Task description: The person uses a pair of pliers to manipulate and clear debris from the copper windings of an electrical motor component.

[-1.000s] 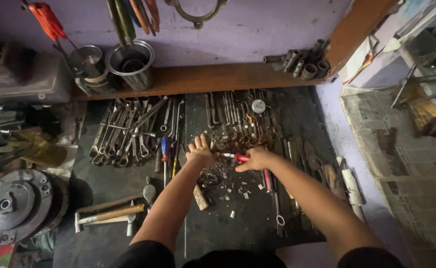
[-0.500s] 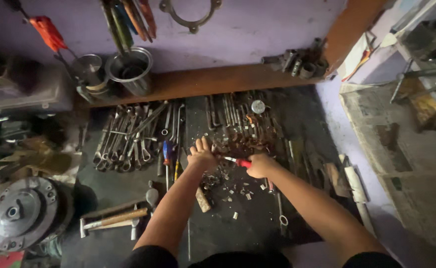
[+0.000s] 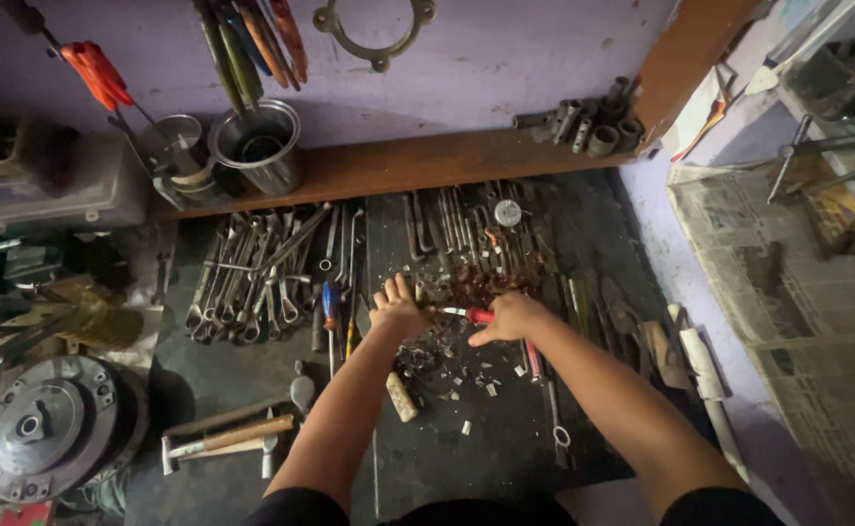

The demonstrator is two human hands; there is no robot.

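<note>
Barely anything's shifted: your right hand (image 3: 511, 317) keeps its closed grip on the red-handled tool (image 3: 468, 314), tip toward your left hand (image 3: 398, 308). The left's still pressed down, fingers spread, beside the debris pile (image 3: 447, 365); can't tell what's under it.

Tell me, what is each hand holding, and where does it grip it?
The right hand grips a red-handled tool by its handle. The left hand presses on something small at the tool's tip; what it is cannot be told.

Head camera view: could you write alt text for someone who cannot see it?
Seen from above, a person's right hand grips a red-handled tool whose tip meets the left hand, over small scraps on a dark mat. Rows of wrenches lie beyond, and a hammer lies to the left.
</note>
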